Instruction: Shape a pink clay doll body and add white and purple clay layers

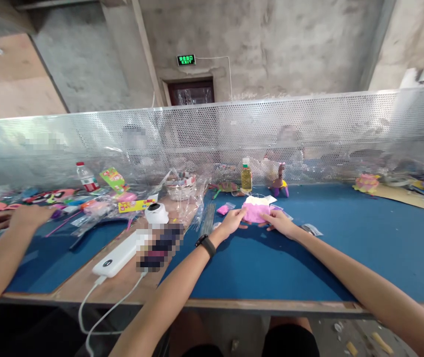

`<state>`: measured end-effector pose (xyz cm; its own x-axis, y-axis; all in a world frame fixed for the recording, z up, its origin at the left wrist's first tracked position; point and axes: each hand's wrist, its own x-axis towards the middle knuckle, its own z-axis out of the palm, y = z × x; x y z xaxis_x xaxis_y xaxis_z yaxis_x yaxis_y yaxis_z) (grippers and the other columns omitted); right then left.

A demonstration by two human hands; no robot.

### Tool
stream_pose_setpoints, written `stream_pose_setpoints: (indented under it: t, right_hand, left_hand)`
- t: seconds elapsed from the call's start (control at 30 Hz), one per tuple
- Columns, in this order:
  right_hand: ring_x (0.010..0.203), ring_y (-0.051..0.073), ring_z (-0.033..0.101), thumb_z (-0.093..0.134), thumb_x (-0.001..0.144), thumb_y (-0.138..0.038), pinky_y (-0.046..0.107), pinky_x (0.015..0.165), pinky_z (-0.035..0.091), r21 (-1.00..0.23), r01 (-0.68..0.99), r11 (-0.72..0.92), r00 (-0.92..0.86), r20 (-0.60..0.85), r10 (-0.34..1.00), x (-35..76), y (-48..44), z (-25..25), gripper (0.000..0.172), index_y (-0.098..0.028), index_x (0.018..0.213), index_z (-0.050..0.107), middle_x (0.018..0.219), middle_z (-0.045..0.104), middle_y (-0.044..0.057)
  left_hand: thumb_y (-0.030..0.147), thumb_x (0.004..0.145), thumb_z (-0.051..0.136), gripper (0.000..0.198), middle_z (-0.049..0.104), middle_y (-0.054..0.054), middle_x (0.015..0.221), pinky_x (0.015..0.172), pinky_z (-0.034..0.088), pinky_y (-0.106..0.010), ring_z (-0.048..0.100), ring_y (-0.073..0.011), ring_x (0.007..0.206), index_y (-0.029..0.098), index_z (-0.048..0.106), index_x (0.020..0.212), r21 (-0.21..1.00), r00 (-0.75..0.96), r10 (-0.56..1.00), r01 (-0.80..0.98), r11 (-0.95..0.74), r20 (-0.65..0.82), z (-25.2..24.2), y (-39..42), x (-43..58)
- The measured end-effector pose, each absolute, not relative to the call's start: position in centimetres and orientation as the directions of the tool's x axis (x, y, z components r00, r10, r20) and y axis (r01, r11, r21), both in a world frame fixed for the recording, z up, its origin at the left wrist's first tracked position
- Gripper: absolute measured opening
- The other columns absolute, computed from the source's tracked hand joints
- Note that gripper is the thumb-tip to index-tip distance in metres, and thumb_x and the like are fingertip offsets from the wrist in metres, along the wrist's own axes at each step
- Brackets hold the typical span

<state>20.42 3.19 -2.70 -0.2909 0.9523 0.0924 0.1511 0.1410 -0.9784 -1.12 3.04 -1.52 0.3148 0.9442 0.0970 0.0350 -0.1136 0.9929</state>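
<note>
A pink felt piece point(254, 212) lies on the blue table top point(308, 258), with a white piece point(258, 200) just behind it. My left hand point(233, 220), a black band on its wrist, pinches the pink piece's left edge. My right hand point(281, 221) grips its right edge, fingers closed on it. Both arms reach forward from the near edge of the table.
Another person's arms and hands point(15, 220) work at the far left among colourful craft parts. A white power bank point(117, 255) with a cable, a white round device point(156, 213), a basket point(180, 190), a yellow bottle point(246, 176), a purple toy figure point(280, 182) and a perforated metal screen point(308, 134) stand behind.
</note>
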Motion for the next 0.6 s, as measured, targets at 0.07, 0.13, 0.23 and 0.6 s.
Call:
stream_pose_setpoints:
  t: [0.07,0.13,0.23,0.6]
  right_hand:
    - [0.076,0.023,0.073,0.081,0.072,-0.053,0.025,0.053,0.055,-0.964,0.191,0.184,-0.312,0.118,0.943,20.44,3.12,-2.68,0.036,-0.02,0.082,0.072,0.082,0.075,0.006]
    - [0.077,0.023,0.073,0.082,0.072,-0.05,0.026,0.055,0.056,-0.955,0.211,0.21,-0.309,0.138,0.941,20.42,3.0,-2.58,0.034,-0.019,0.081,0.073,0.079,0.075,0.006]
    - [0.078,0.023,0.073,0.081,0.072,-0.051,0.026,0.057,0.057,-0.959,0.203,0.196,-0.312,0.127,0.942,20.39,2.83,-2.43,0.035,-0.019,0.083,0.073,0.082,0.076,0.006]
    - [0.06,0.017,0.067,0.076,0.076,-0.055,0.023,0.048,0.049,-0.918,0.31,0.248,-0.356,0.13,0.925,20.59,2.74,-2.47,0.04,-0.015,0.073,0.071,0.064,0.072,0.006]
  left_hand:
    - [0.066,0.082,0.064,0.055,0.066,-0.005,0.078,0.061,0.059,-0.025,0.067,-0.0153,0.071,0.011,0.067,0.087,0.994,0.311,0.947,0.049,-0.1,0.08,-1.59,3.01,-1.14]
    - [0.06,0.08,0.072,0.05,0.069,-0.007,0.084,0.062,0.057,-0.025,0.067,-0.0156,0.074,0.011,0.069,0.093,0.991,0.322,0.943,0.074,-0.112,0.083,-1.66,3.01,-1.14]
    - [0.05,0.073,0.081,0.046,0.07,-0.008,0.084,0.062,0.056,-0.025,0.066,-0.016,0.075,0.011,0.07,0.094,0.982,0.334,0.937,0.119,-0.147,0.1,-1.71,3.1,-1.18]
    - [0.044,0.06,0.088,0.049,0.067,-0.004,0.074,0.061,0.049,-0.024,0.06,-0.0118,0.061,0.009,0.068,0.088,0.953,0.539,0.839,0.208,-0.222,0.078,-1.93,3.61,-2.09]
